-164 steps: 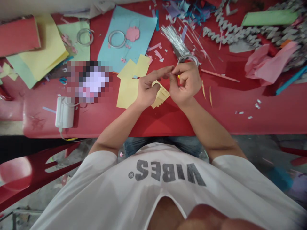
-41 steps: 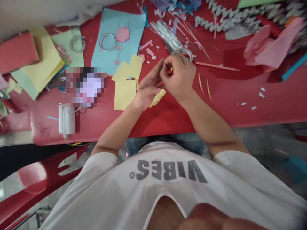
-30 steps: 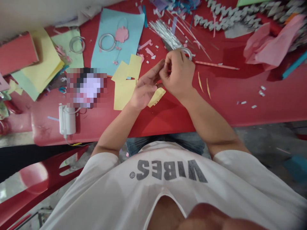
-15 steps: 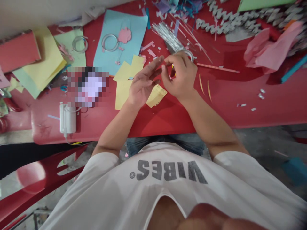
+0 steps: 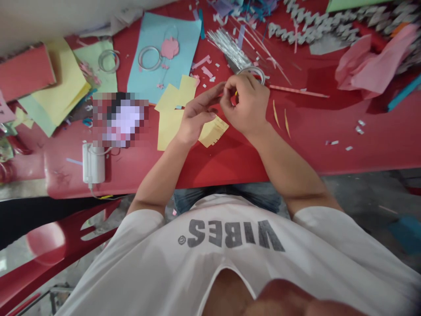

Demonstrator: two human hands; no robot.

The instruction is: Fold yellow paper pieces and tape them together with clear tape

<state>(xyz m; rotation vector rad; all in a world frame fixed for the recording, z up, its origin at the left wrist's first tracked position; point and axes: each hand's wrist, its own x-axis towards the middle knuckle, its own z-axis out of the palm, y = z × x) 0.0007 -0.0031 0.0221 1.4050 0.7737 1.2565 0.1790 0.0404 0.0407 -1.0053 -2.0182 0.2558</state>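
My left hand (image 5: 196, 115) is held over the table with its fingers stretched out and its thumb apart; no object shows in it. At its fingertips, my right hand (image 5: 247, 104) has thumb and forefinger pinched together, and whatever they grip is too small to make out. Under the hands lies a yellow paper piece (image 5: 213, 131) with small cuts along one edge. More yellow paper (image 5: 167, 127) lies left of my left hand. A roll of tape (image 5: 259, 72) sits just beyond my right hand, partly hidden by it.
Blue paper (image 5: 138, 83) carries another tape roll (image 5: 149, 58) and a pink paper flower (image 5: 169, 47). Silvery strips (image 5: 226, 46) lie at the back, a striped pencil-like stick (image 5: 299, 91) to the right. A white power bank-like box (image 5: 94, 164) stands near the left front edge.
My right thumb and forefinger have closed into a pinch at my left fingertips. My left thumb and fingers have shifted slightly. The things on the table stay put.
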